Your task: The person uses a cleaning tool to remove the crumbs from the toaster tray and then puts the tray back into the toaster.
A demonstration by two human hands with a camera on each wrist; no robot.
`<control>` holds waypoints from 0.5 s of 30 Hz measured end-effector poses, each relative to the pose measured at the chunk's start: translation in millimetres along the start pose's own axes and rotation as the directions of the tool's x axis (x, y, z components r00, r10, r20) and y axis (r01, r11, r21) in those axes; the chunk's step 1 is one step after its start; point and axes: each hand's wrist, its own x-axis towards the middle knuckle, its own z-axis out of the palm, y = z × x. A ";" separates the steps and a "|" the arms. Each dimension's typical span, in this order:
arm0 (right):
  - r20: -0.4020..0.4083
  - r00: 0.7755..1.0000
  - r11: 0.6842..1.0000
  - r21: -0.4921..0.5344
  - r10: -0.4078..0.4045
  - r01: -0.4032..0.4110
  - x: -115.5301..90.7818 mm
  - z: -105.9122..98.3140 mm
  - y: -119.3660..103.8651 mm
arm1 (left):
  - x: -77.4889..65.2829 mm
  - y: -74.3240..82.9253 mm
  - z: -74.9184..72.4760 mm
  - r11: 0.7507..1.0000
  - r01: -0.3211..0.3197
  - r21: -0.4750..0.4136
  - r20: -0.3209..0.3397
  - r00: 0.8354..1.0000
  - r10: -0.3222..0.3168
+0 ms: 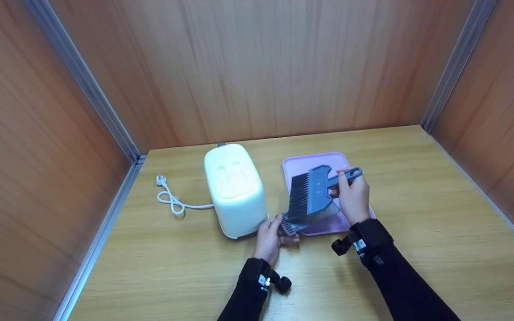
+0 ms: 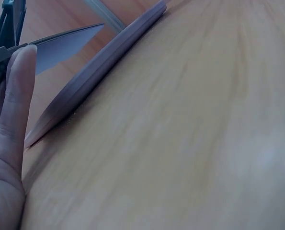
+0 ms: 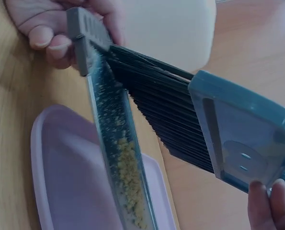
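My right hand grips the handle of a blue hand brush with dark bristles. With its fingers, my left hand pinches the grey slotted end of a small dustpan, a narrow translucent pan. Yellow crumbs lie heaped inside the pan, and finer specks dot it nearer the grey end. The bristles reach over the pan, their tips at its grey end. Both tools are held above the near part of a purple tray. The left wrist view shows the pan's flat blade tilted over the tray's edge.
Left of the tray stands a white toaster, close beside my left hand. Its white cord and plug lie on the wooden table. Wood panels enclose the back and sides.
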 end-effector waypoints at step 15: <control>0.131 0.990 0.988 -0.142 -0.047 0.066 10.7 -13.5 13.7 | 1.9 -1.0 1.6 1.000 -0.007 0.004 -0.028 1.000 0.008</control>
